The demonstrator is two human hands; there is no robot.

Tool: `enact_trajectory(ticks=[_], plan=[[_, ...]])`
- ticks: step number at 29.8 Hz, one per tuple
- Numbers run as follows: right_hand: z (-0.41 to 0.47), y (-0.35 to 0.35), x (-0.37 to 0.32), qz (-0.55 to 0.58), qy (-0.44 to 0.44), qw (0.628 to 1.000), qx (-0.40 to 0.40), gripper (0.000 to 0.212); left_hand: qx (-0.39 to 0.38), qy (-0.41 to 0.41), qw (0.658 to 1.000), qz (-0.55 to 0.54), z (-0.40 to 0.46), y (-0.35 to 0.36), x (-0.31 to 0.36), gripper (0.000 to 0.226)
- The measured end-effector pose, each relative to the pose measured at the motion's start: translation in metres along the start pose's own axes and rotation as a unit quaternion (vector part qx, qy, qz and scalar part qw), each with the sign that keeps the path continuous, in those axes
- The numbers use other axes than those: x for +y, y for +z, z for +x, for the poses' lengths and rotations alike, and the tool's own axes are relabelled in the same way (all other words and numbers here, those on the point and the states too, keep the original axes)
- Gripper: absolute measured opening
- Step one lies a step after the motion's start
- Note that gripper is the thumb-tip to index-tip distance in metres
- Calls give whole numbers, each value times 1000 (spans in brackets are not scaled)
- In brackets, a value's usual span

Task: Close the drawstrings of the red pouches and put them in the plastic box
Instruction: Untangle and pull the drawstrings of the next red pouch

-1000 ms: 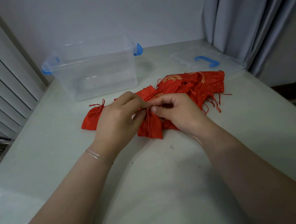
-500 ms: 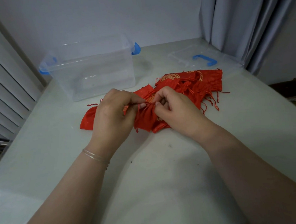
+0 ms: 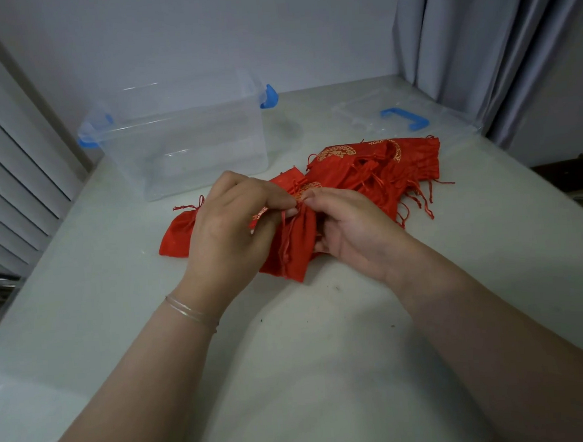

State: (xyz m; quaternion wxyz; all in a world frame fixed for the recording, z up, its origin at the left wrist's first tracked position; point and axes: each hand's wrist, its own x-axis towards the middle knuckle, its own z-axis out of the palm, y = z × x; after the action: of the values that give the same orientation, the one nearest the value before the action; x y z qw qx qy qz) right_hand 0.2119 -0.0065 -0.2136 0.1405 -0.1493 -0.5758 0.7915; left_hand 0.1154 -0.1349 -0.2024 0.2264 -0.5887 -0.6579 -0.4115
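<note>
Two hands, left hand (image 3: 229,224) and right hand (image 3: 348,227), pinching one red pouch (image 3: 295,248) at its neck, long axis toward 6 o'clock, plastic box (image 3: 183,142) at 11 o'clock, nearer left.

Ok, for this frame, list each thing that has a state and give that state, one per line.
Plastic box: open, lid off, no pouch inside.
Lid: lying flat on the table, right of the box.
Held pouch: mouth gathered, pinched by both hands.
Left hand: pinching the pouch top.
Right hand: pinching the pouch top.
Cinched pouch: drawstring closed, on the table.
Pouch pile: loose on the table.
</note>
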Motion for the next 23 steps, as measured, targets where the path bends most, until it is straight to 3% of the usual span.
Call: enact_trajectory(ticks=[5,6,8,10,11,12,13,15,16,18,20,23], plan=[[-6,2,-4,-230,-50,972,11,15,-7,-118,990,-73,-2,0,2,13],[-7,2,-3,-302,-86,949,29,11,-13,-145,985,-88,-2,1,3,16],[-6,-1,0,-462,-179,866,71,3,-24,-177,977,-115,-1,0,5,23],[-6,-2,0,-560,-254,782,104,11,-25,-193,968,-157,0,0,7,30],[-5,-1,-2,-563,-271,773,112,12,-24,-201,963,-181,2,-1,8,31],[-5,0,-2,-531,-267,797,109,10,-23,-210,957,-199,3,-2,8,29],[-5,3,-3,-464,-233,849,99,7,-21,-219,953,-209,4,-2,7,27],[-5,8,-4,-239,-95,964,59,13,-20,-227,951,-212,4,-2,6,21],[-5,10,-5,-125,-31,991,36,16,-18,-229,948,-221,4,-3,7,18],[-5,10,-5,-33,8,999,20,16,-14,-233,936,-264,5,-2,9,14],[-5,9,-6,-107,-20,993,35,14,-20,-231,928,-291,5,-3,12,12],[-6,5,-3,-277,-104,953,58,8,-24,-232,929,-286,6,-4,11,13]])
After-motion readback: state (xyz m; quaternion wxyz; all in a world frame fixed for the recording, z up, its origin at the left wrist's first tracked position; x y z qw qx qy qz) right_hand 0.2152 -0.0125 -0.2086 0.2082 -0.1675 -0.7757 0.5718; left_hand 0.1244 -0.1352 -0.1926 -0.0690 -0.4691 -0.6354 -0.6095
